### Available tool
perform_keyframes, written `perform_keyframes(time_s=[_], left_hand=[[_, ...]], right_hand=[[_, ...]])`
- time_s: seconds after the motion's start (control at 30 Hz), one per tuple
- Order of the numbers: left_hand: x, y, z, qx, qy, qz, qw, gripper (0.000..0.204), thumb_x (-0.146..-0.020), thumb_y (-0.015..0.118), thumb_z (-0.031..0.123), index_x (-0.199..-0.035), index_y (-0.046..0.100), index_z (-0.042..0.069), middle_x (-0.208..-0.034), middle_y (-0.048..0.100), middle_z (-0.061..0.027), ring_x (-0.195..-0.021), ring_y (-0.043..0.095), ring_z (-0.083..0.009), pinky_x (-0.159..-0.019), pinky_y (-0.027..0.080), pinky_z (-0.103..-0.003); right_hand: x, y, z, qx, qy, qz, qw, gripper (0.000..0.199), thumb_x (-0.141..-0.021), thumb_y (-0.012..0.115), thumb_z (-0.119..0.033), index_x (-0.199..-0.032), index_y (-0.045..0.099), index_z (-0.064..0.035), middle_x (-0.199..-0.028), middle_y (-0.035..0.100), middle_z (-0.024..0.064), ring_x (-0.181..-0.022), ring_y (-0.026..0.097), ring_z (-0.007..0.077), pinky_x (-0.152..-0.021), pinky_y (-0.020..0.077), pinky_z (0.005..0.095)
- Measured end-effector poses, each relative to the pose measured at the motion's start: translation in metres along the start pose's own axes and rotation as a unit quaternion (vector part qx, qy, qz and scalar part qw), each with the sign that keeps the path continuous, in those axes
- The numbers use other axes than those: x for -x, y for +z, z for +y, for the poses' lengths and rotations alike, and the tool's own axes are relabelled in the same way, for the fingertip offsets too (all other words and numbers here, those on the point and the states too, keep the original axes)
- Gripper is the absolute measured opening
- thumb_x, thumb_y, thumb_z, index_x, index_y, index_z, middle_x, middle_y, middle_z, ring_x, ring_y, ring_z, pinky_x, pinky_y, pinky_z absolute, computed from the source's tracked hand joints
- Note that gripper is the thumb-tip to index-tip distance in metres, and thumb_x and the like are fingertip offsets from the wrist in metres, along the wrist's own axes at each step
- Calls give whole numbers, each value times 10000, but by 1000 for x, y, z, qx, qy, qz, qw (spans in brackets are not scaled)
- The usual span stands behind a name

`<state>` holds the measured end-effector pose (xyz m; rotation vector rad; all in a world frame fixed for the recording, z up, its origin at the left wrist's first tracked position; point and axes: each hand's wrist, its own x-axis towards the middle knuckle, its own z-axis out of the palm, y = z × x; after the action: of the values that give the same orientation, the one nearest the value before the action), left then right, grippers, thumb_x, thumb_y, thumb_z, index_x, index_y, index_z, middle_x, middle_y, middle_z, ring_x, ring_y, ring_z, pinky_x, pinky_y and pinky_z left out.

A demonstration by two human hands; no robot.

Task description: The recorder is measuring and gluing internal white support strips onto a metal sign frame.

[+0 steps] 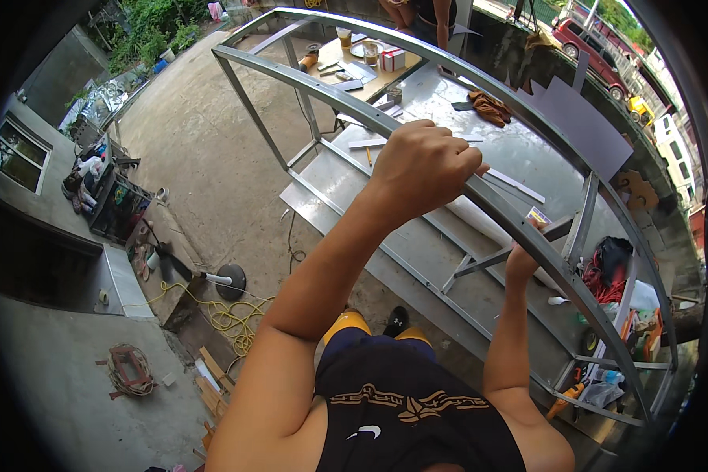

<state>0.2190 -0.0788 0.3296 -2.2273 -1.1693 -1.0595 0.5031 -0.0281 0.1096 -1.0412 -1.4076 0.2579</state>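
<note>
A long grey metal frame [315,81] of welded square tubes, with curved-looking rails, stands tilted across my view. My left hand [426,167] is wrapped over its near upper rail, knuckles up. Lower and to the right, my right hand [521,258] closes around a cross tube [484,262] of the same frame; the upper rail hides part of its fingers. Right by those fingertips shows a small yellow-and-white labelled item [536,215]; whether I hold it cannot be made out. Beneath the frame lies a shiny metal-topped table [440,102], with a white roll [480,223] on it.
Brown work gloves [489,108], a pencil [369,156] and metal strips lie on the table. Beyond are a wooden table [405,71] with glasses and a person [440,20]. Yellow cord [232,318] and a round-based stand [230,282] are on the left floor. Tools and red cord [598,279] crowd the right.
</note>
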Motion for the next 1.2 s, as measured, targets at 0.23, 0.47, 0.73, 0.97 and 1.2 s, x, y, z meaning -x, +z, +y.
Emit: perform_keyframes(time_s=[0.23, 0.47, 0.73, 0.97, 1.2], left_hand=[[3, 2, -10, 12, -4, -46, 999, 208, -792, 748, 256, -745, 608, 109, -693, 644, -28, -714, 663, -205, -679, 502, -348], [86, -35, -9, 212, 36, 130, 968, 390, -771, 768, 193, -1119, 596, 175, -1237, 531, -51, -1183, 503, -271, -995, 401, -430], [505, 47, -66, 286, -454, -357, 765, 312, -852, 694, 287, -1027, 636, 36, -972, 691, -161, -935, 655, -348, -820, 520, -440], [751, -30, -27, 140, -698, -444, 544, 309, -865, 683, 277, -978, 715, -9, -886, 720, -160, -785, 692, -211, -754, 563, -372], [722, -4, -55, 287, -772, -296, 483, 263, -882, 662, 205, -1035, 682, -7, -865, 718, -117, -707, 680, -200, -681, 550, -347]], right_hand=[[-10, 11, -34, -167, 131, 22, 977, 76, -974, 519, -9, -948, 588, 6, -698, 496, 1, -518, 416, 47, -446, 315, 211], [-9, 0, -26, -102, 112, 22, 988, 203, -1014, 508, -91, -820, 518, -32, -610, 450, -10, -506, 428, 69, -456, 340, 243], [-17, 5, -25, -100, 152, 72, 981, 306, -1006, 563, -197, -735, 452, -110, -567, 399, -27, -461, 402, 82, -456, 340, 261], [-16, 18, -33, -114, 229, 137, 957, 323, -1000, 572, -212, -711, 438, -155, -535, 352, -59, -440, 362, 63, -439, 323, 253], [-21, 13, -31, -90, 214, 137, 963, 394, -996, 565, -246, -639, 423, -154, -531, 377, -52, -426, 345, 62, -427, 314, 256]])
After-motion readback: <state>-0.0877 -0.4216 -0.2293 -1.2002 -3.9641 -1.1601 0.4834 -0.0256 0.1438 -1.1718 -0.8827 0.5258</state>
